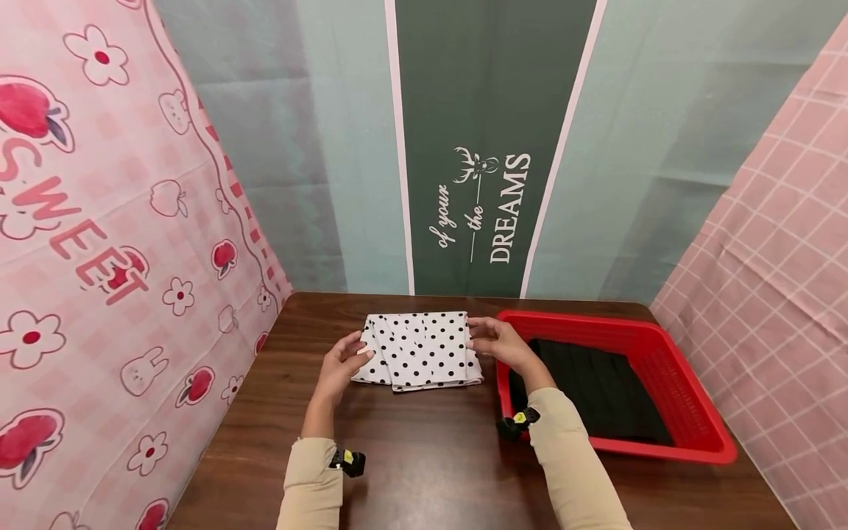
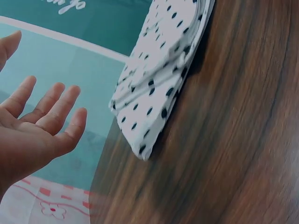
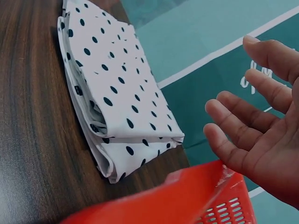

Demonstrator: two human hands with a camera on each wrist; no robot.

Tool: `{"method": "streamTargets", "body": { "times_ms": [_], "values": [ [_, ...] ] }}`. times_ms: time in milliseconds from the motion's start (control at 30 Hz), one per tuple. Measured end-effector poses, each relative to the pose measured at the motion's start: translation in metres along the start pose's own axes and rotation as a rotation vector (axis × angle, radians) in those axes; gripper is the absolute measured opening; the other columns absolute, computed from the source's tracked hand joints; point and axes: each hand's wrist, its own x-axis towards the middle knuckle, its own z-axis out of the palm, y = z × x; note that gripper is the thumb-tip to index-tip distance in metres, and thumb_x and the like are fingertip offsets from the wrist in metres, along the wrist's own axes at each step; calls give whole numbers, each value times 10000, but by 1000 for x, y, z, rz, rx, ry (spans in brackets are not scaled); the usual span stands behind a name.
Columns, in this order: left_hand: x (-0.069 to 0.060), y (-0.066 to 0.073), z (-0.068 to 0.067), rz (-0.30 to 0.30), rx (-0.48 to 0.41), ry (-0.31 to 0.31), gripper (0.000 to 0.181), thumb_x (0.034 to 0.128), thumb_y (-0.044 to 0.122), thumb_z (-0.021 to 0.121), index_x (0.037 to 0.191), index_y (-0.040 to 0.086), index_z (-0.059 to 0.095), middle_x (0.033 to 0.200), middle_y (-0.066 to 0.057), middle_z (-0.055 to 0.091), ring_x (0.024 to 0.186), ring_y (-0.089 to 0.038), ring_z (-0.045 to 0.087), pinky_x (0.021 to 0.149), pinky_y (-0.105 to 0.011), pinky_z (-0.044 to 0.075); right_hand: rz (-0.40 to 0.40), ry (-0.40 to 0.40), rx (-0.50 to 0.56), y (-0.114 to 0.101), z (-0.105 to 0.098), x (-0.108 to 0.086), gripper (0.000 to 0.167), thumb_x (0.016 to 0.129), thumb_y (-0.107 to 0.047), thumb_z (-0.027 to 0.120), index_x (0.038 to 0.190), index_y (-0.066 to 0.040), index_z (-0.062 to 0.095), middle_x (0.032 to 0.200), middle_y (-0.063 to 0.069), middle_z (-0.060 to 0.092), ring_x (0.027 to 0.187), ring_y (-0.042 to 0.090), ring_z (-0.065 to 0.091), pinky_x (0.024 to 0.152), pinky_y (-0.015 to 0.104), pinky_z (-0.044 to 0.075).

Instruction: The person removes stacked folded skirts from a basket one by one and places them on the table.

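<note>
A folded white cloth with black dots lies flat on the table, its layers slightly offset at the lower edge. My left hand is at its left side, fingers spread and relaxed; in the left wrist view that hand is apart from the cloth. At the cloth's right side is my right hand. The right wrist view has this hand with fingers loosely bent and a gap between it and the cloth. Neither hand holds anything.
To the right stands a red plastic basket with folded black cloth inside, under and beside my right forearm. The brown wooden table ends at hanging curtains behind and at both sides.
</note>
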Motion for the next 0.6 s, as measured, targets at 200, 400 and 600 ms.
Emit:
{"method": "streamTargets", "body": {
  "times_ms": [200, 400, 600],
  "values": [
    [-6, 3, 16, 8, -52, -34, 532, 837, 62, 674, 1332, 61, 480, 1243, -190, 512, 1065, -301, 552, 904, -500, 403, 6, 21, -20, -1, -11, -14, 492, 847, -72, 668, 1303, 3, 498, 1173, 219, 560, 1026, 338, 567, 806, 410, 497],
    [-9, 4, 33, 40, -72, -61, 535, 826, 49, 666, 1328, 45, 481, 1234, -199, 520, 1029, -279, 576, 879, -477, 431, -11, 23, -14, 0, -26, -27, 513, 851, -95, 672, 1314, 17, 480, 1181, 247, 543, 951, 240, 596, 776, 354, 501],
    [-8, 3, 57, 57, -66, -142, 547, 830, 85, 672, 1334, 27, 467, 1237, -194, 519, 1019, -240, 577, 793, -351, 469, 26, 18, -20, 7, -45, -42, 543, 863, -110, 659, 1328, 59, 436, 1205, 295, 519, 960, 200, 604, 801, 403, 491]
  ]
}}
